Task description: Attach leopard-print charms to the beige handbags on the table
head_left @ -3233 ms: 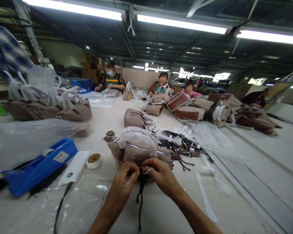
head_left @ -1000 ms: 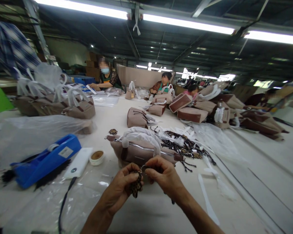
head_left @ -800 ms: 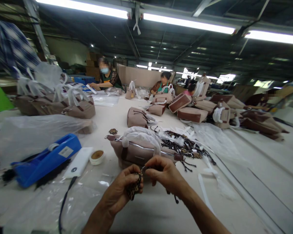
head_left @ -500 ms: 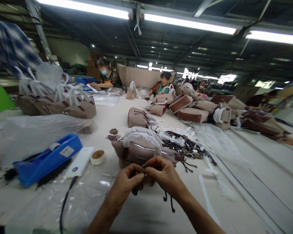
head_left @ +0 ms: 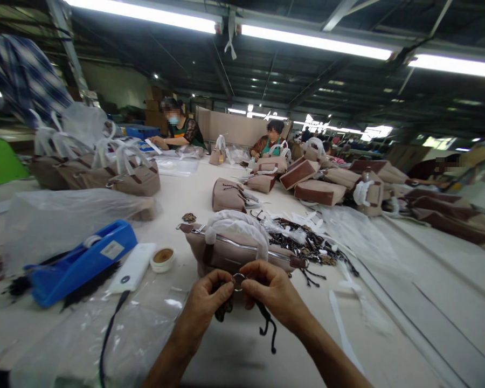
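Note:
Between my two hands is a metal ring, pinched from both sides. My left hand grips its left edge, and a dark patterned piece hangs under those fingers. My right hand grips the other edge, with black knotted cords dangling below it. Just behind my hands stands a taupe handbag with a silver zip and wrapped white handles. A small patterned charm lies beyond its left end. To its right spreads a heap of black cords and patterned charms.
At left are a blue tape dispenser, a white power bank with a cable, and a round tub. Wrapped-handle bags stand far left; more bags pile at right. Two co-workers sit across the table.
The ring between my fingers now shows more fully as my fingertips have moved slightly apart. The black cords hanging from my right hand have swung left.

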`<state>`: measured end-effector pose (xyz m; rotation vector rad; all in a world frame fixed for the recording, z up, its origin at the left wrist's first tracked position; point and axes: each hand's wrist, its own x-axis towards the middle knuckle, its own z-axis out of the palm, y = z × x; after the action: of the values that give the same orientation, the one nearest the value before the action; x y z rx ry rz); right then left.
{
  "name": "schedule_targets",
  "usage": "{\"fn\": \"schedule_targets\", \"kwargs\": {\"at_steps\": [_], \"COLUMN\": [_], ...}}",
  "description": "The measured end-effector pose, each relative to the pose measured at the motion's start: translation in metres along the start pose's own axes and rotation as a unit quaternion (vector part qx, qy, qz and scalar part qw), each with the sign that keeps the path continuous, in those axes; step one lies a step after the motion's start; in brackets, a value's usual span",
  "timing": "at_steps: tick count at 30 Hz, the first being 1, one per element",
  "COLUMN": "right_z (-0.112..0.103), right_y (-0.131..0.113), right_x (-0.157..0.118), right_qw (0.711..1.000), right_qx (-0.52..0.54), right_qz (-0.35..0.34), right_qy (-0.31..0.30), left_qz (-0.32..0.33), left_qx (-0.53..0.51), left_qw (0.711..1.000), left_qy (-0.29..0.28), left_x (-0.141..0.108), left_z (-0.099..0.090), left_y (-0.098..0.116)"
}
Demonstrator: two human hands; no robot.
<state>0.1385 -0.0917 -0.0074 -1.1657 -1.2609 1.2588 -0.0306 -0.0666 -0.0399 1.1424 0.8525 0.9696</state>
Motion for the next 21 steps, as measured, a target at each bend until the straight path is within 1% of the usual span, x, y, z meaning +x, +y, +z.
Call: {"fn": "schedule_targets", "kwargs": {"at_steps": [3,6,10,14,17,21], "right_z": [-0.003,-0.005,-0.002,0.001,0.001,0.002], "right_y": [0.001,0.001,0.003,0.004,0.005,0.009], "right_x": [0.000,0.000,0.000,0.000,0.000,-0.002], "right_qw": [1.000,0.999,0.999,0.998,0.994,0.976], "right_qx": [0.026,0.014,-0.006,0.013,0.048,0.149], "right_qz": [0.005,0.013,0.022,0.036,0.064,0.114], "right_qy": [-0.016,-0.040,-0.041,-0.048,-0.075,-0.110], "left_qz": [-0.002,-0.009,-0.008,-0.011,0.010,0.057], "left_qx": [0.043,0.071,0.085,0.097,0.139,0.195], "left_qw": [0.999,0.997,0.996,0.995,0.990,0.978], "left_qy": [-0.016,-0.025,-0.018,-0.020,-0.029,-0.038], "left_x": [0.002,0.003,0.002,0.001,-0.001,-0.002], "left_z": [-0.006,-0.010,-0.012,-0.013,-0.014,-0.013], "left_y": [0.005,0.009,0.014,0.015,0.016,0.017]}}
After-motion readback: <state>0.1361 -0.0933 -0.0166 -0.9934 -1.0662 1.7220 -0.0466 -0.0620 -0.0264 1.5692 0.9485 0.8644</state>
